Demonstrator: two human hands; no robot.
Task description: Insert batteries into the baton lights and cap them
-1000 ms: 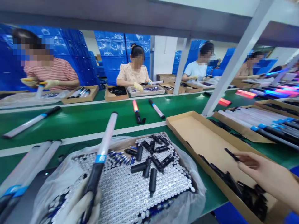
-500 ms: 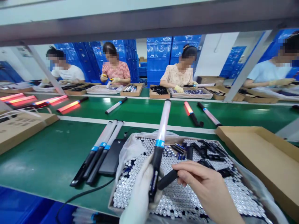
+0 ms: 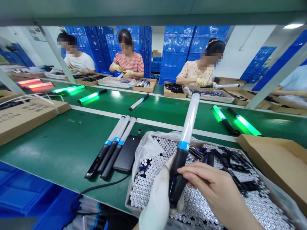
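My gloved left hand (image 3: 159,193) is wrapped round the black handle of a light baton (image 3: 189,123), whose clear tube points up and away. Its blue band sits just above the handle. My bare right hand (image 3: 213,188) pinches a black battery cover (image 3: 179,183), which lies against the open side of the handle. Under both hands is a lined box of upright batteries (image 3: 146,188), with loose black covers (image 3: 232,159) heaped at its right. Left of the box, several batons (image 3: 107,147) lie side by side next to a black power bank (image 3: 127,155).
Lit green batons (image 3: 92,96) and an unlit one (image 3: 139,102) lie on the green belt beyond. Cardboard trays stand left (image 3: 31,115) and right (image 3: 278,156). Several people sit across the line. A shelf edge (image 3: 153,20) runs overhead.
The black cover has moved from a slant beside the handle to lie along it. Belt batons near the middle and right turned from red or unlit to green. The view has shifted left.
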